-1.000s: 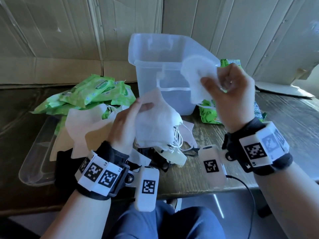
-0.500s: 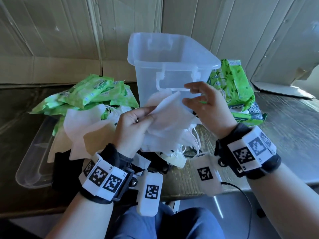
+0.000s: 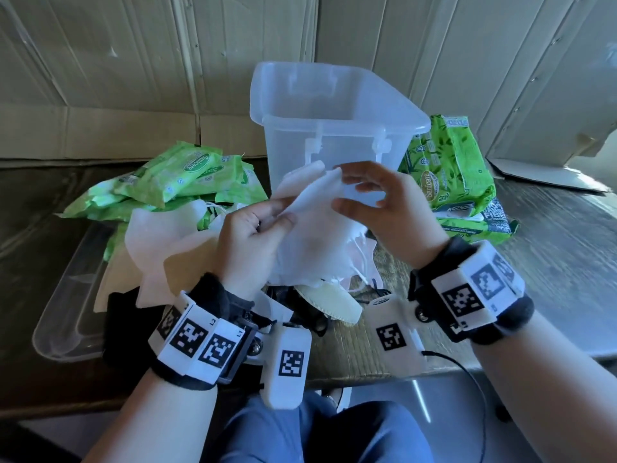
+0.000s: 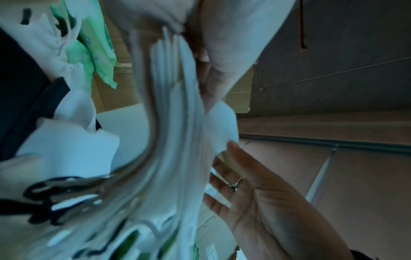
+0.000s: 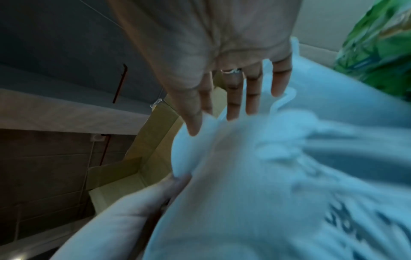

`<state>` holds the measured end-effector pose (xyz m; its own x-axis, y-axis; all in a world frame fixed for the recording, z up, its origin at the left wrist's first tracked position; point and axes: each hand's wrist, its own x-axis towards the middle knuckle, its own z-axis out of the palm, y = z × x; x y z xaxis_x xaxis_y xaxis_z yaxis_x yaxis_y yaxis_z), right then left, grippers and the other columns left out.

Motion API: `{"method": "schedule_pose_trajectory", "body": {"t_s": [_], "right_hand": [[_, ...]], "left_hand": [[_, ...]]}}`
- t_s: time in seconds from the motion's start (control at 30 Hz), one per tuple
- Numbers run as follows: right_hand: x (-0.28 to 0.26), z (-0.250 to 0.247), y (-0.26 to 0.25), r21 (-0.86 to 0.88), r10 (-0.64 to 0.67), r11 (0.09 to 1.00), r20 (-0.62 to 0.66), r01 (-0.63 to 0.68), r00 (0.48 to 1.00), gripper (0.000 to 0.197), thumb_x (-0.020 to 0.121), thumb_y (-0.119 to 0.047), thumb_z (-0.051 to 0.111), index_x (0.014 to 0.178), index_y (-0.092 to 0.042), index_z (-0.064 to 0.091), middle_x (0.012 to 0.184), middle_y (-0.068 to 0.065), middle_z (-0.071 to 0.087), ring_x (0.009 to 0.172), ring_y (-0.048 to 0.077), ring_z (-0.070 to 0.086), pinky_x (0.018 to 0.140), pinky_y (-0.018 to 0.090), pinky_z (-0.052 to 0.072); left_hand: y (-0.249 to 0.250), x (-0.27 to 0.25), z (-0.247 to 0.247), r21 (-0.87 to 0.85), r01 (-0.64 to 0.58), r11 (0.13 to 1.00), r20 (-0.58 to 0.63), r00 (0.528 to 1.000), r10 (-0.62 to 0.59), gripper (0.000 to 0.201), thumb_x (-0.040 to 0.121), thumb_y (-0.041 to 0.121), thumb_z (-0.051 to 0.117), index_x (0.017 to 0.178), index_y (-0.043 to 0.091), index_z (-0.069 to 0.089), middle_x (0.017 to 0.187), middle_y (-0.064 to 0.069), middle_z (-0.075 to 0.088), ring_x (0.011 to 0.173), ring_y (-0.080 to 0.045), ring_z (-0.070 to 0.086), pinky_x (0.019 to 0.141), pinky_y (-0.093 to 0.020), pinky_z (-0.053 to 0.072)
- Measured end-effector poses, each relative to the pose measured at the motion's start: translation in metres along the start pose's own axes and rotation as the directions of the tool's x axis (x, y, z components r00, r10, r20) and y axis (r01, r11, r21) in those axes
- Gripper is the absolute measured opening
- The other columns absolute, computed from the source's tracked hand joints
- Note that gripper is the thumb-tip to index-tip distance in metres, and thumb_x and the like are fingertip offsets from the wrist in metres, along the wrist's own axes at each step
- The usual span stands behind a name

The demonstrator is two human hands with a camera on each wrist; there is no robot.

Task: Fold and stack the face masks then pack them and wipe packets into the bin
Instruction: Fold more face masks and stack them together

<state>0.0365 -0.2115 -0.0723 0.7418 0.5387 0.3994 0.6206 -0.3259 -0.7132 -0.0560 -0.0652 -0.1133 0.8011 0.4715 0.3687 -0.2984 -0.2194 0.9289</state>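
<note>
The right hand [image 3: 380, 208] has laid its folded white fabric face mask [image 3: 314, 225] onto the left hand's [image 3: 250, 242] clamped stack; right fingers now spread apart, stack growing.

One clear bin [image 3: 337, 128] is seen at twelve o'clock, one clear lid [image 3: 66, 305] at nine, two heaps of green wipe packets [image 3: 180, 182] at ten and two, whose number cannot be told, and several white face masks [image 3: 310, 235], uncountable, at centre.
</note>
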Motion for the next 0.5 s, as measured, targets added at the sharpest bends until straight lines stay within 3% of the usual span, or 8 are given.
{"method": "schedule_pose_trajectory", "body": {"t_s": [0.1, 0.2, 0.33, 0.43, 0.5], "right_hand": [[-0.002, 0.0058, -0.003, 0.086, -0.036, 0.995, -0.146, 0.049, 0.989, 0.013, 0.073, -0.019, 0.077, 0.077, -0.022, 0.064, 0.083, -0.004, 0.062, 0.075, 0.005, 0.055, 0.066, 0.014, 0.038], [-0.0019, 0.0036, -0.001, 0.221, -0.022, 0.974, -0.142, 0.054, 0.99, 0.027, 0.069, -0.013, 0.079, 0.065, -0.027, 0.056, 0.064, -0.009, 0.056, 0.053, -0.002, 0.046, 0.058, 0.016, 0.034], [-0.0016, 0.0027, -0.0051, 0.313, -0.002, 0.949, -0.089, 0.03, 0.996, 0.039, 0.064, -0.006, 0.081, 0.081, -0.029, 0.056, 0.053, -0.01, 0.053, 0.047, 0.002, 0.041, 0.054, 0.017, 0.037], [0.0006, 0.0016, -0.0077, 0.306, 0.043, 0.952, -0.114, -0.006, 0.993, 0.049, 0.061, -0.007, 0.083, 0.089, -0.03, 0.05, 0.053, -0.008, 0.056, 0.046, -0.001, 0.047, 0.052, 0.014, 0.038], [0.0013, 0.0024, -0.0076, 0.298, 0.055, 0.954, -0.132, -0.013, 0.99, 0.05, 0.06, -0.011, 0.084, 0.089, -0.031, 0.05, 0.049, -0.01, 0.058, 0.048, -0.001, 0.05, 0.053, 0.017, 0.04]], "left_hand": [[0.0022, -0.0024, 0.0018, -0.035, -0.004, 0.999, 0.038, 0.999, 0.006, 0.029, 0.086, -0.001, 0.059, 0.089, 0.026, 0.069, 0.069, 0.023, 0.069, 0.073, 0.007, 0.06, 0.071, -0.008, 0.045], [0.0023, -0.0041, 0.0009, -0.096, 0.014, 0.995, 0.067, 0.998, -0.007, 0.016, 0.078, 0.012, 0.066, 0.09, 0.022, 0.071, 0.075, 0.015, 0.072, 0.076, -0.002, 0.063, 0.074, -0.017, 0.05], [0.0015, -0.0065, 0.0021, -0.113, 0.031, 0.993, 0.107, 0.994, -0.019, 0.012, 0.068, 0.024, 0.07, 0.078, 0.029, 0.074, 0.075, 0.01, 0.072, 0.073, -0.01, 0.063, 0.072, -0.026, 0.051], [0.0022, -0.0085, 0.005, -0.092, 0.005, 0.996, 0.102, 0.995, 0.004, 0.024, 0.077, 0.007, 0.072, 0.068, 0.029, 0.071, 0.064, 0.014, 0.069, 0.06, -0.003, 0.059, 0.057, -0.017, 0.047], [0.002, -0.0097, 0.0056, -0.077, 0.005, 0.997, 0.095, 0.995, 0.002, 0.029, 0.079, 0.001, 0.068, 0.073, 0.029, 0.068, 0.064, 0.017, 0.068, 0.062, -0.001, 0.059, 0.061, -0.017, 0.047]]}}
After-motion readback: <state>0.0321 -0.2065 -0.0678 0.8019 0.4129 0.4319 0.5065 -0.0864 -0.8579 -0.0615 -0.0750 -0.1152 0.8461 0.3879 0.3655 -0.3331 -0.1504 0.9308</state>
